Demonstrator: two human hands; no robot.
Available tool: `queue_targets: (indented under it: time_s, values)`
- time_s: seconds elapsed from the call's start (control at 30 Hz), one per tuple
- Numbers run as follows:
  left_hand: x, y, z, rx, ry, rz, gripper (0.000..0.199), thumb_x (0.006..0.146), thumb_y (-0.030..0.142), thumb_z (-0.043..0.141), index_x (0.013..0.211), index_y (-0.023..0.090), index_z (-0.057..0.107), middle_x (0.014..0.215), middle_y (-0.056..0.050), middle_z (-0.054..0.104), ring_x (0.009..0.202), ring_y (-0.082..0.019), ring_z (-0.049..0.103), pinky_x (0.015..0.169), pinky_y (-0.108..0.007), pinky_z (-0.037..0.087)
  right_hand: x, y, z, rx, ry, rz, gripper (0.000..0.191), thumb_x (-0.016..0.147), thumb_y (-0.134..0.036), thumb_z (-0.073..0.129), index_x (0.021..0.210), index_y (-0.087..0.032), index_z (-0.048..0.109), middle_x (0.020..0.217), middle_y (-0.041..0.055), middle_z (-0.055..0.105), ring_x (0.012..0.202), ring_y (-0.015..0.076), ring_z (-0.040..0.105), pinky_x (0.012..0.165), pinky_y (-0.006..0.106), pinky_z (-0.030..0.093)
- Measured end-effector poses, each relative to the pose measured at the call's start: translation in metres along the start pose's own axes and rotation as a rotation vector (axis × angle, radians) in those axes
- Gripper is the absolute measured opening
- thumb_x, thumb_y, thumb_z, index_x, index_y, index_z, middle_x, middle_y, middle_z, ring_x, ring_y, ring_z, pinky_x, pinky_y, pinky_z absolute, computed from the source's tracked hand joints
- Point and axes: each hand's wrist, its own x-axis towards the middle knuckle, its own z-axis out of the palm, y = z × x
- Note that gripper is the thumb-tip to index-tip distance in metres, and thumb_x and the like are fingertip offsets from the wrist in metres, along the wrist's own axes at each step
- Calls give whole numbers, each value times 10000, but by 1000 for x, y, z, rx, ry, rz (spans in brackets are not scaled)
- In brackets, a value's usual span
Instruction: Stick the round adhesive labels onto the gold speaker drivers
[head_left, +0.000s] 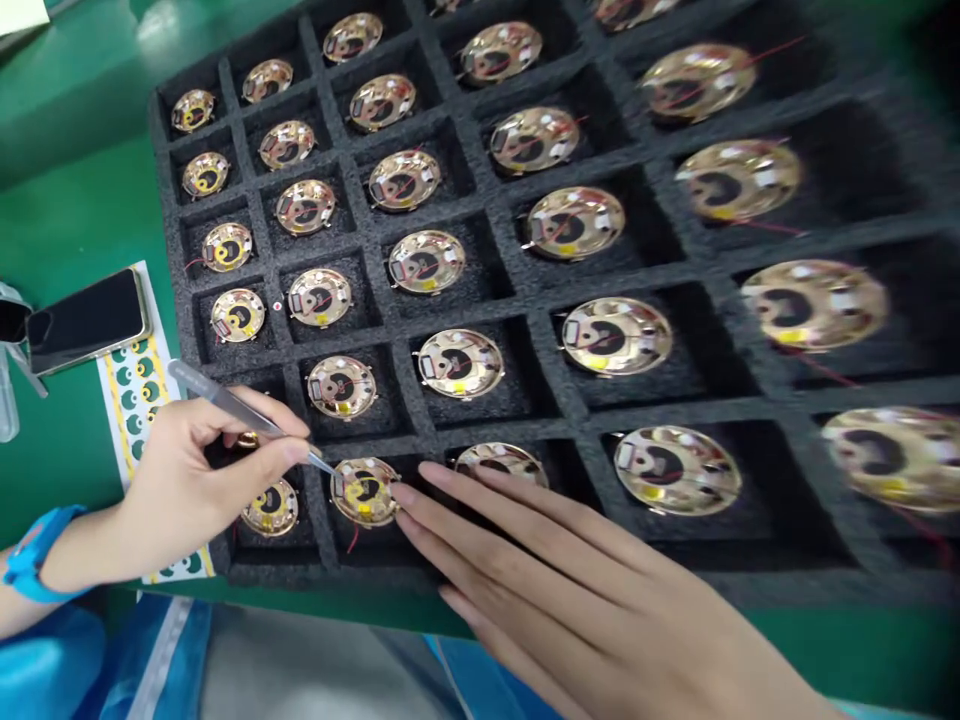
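Head view: round gold case [366, 492], seated in foam tray [465, 312].
Left hand [180, 480]: pinching tweezers [225, 397], tips at the case, rightward.
Right hand [585, 590]: fingers extended, case at the fingertips.

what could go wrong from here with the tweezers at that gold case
The tweezers in the left hand might slip and scratch the gold case at their tip. The right hand has fingertips at its rim and could nudge it. The red wire poking out below it might snag.
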Motion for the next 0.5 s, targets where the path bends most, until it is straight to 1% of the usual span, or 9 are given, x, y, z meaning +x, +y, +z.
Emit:
queue_targets:
  time_s: [0.07,0.13,0.23,0.33,0.5]
  values:
    - [1,1,1,22,-14,0,85,745,111,720,690,176,718,693,9,742,581,-94,651,541,-169,520,-1,0,3,17,30,33,266,1028,-129,409,1145,-72,641,1158,40,746,1294,216,530,1168,382,315]
    - [2,2,0,49,-39,-9,138,749,119,722,624,174,695,719,4,751,583,-86,645,531,-161,508,-3,0,5,22,58,42,271,1033,-145,404,1129,-79,648,1159,37,746,1333,206,489,1195,371,275]
    - [3,5,-1,77,-47,-25,157,748,127,730,605,176,688,734,5,758,602,-87,659,550,-156,514,-6,0,7,23,71,40,274,1034,-151,401,1128,-83,650,1161,36,745,1362,198,454,1208,361,251]
    - [3,6,1,102,-38,-20,95,743,116,735,682,187,720,747,5,761,642,-106,686,592,-175,544,-8,0,7,9,49,41,281,1034,-156,401,1151,-91,649,1140,30,751,1357,194,462,1195,355,272]
    - [3,6,5,146,-43,7,114,761,105,722,696,200,721,754,7,759,648,-118,691,593,-197,558,-10,-1,7,-8,64,45,288,1015,-134,417,1185,-99,647,1137,41,751,1330,202,494,1141,376,352]
